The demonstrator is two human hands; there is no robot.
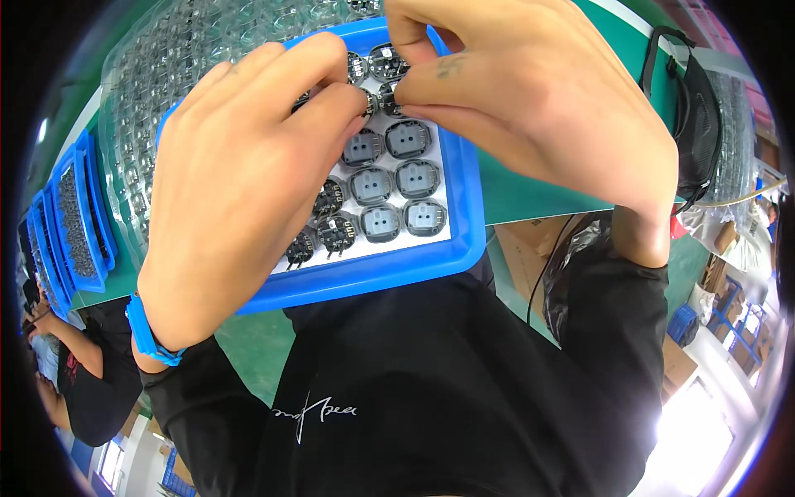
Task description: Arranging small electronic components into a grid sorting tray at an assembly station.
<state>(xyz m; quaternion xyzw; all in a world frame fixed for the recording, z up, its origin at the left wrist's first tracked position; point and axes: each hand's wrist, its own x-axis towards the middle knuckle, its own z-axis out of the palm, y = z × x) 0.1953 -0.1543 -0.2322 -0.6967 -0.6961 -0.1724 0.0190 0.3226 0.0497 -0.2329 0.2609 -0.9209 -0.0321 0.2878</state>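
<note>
A blue tray (464, 207) with a white liner holds rows of small round electronic modules. My right hand (538, 91) reaches over the tray's far right part, its thumb and index finger closed on a dark round module (387, 98). From the left comes my left hand (240, 157), a blue band on its wrist. Its thumb and forefinger are pressed together beside another module (369, 104); whatever they grip is hidden. Nearer rows show grey-centred modules (371, 185) on the right and dark ones with bare circuitry (336, 234) on the left. My left hand covers the tray's left part.
Clear plastic blister trays (199, 50) are spread behind and left of the tray on the green table (517, 186). More filled blue trays (83, 215) stand at far left, near another person (91, 373). A black bag (696, 124) lies on the right.
</note>
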